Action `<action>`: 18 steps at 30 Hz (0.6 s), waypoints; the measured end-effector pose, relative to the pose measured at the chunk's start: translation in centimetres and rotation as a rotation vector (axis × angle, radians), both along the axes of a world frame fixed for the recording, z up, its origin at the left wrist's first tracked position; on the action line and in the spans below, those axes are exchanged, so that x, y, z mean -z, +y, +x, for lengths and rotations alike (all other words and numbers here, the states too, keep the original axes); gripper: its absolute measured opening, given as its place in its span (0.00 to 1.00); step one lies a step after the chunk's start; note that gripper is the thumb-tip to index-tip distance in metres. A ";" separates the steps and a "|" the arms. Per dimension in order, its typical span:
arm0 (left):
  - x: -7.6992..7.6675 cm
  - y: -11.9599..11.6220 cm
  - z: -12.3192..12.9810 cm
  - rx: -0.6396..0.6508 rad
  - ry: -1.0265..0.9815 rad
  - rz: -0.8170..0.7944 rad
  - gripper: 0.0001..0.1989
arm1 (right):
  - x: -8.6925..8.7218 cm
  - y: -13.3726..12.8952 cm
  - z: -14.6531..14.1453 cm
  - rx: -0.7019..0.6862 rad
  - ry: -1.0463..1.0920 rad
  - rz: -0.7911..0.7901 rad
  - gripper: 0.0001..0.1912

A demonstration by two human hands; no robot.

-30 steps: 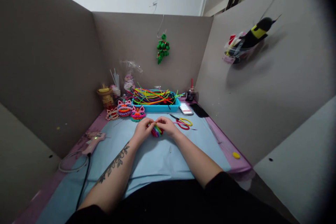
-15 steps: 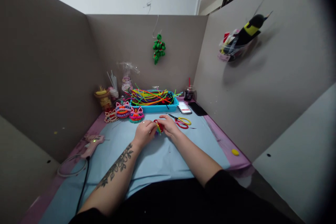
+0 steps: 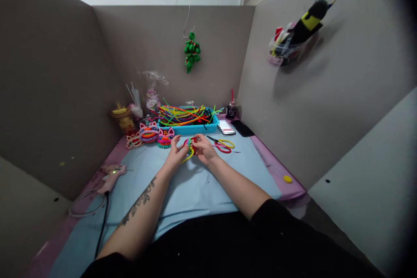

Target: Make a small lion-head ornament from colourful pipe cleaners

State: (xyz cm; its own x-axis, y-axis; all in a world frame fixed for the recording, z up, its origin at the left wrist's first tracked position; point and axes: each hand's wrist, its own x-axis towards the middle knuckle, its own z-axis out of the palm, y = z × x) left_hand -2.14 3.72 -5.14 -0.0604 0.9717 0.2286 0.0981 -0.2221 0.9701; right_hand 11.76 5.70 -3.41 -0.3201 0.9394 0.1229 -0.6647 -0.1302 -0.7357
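Observation:
Between my two hands, above the blue cloth, is a small multicoloured pipe-cleaner piece [image 3: 190, 146] in red, green, purple and yellow. My left hand [image 3: 177, 151] pinches its left side, and a yellow strand curves down beside the fingers. On the right side, my right hand [image 3: 202, 149] grips the red part with bent fingers. Scissors [image 3: 224, 143] with yellow and red handles lie just right of my right hand. Finished pipe-cleaner faces [image 3: 166, 137] with pointed ears stand to the left, behind my left hand.
A blue tray [image 3: 195, 129] of coloured pipe cleaners stands at the back. Nearby are a drink cup [image 3: 231, 109] and a black phone [image 3: 243, 128]. A pink glue gun [image 3: 112, 178] with its cable lies left; a yellow disc [image 3: 287, 179] lies right. Grey partitions surround the table.
The piece has turned in my hands, showing more green and purple and a yellow strand. My left fingers have spread upward and shifted left. The whole view has shifted slightly.

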 end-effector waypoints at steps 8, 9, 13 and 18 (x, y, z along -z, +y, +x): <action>-0.5 0.1 -0.3 0.125 -0.062 0.088 0.37 | 0.5 0.1 -0.3 0.306 -0.360 0.259 0.17; -0.4 0.3 -0.4 0.033 -0.012 0.152 0.36 | 0.6 0.0 -0.3 0.395 -0.436 0.307 0.16; -0.2 0.9 -1.0 -0.223 0.260 0.416 0.34 | 0.6 -0.3 -0.4 0.421 -0.646 0.416 0.14; -0.4 0.7 -1.5 -0.279 0.443 0.523 0.32 | 1.0 -0.3 -0.9 0.267 -0.582 0.345 0.17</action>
State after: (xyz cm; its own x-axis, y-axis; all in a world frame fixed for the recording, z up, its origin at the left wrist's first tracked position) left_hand -3.61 4.42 -4.70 -0.0835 0.6910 0.7180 0.5766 -0.5542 0.6004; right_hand 10.85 5.38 -4.36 -0.1894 0.9332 0.3055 -0.1302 0.2846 -0.9498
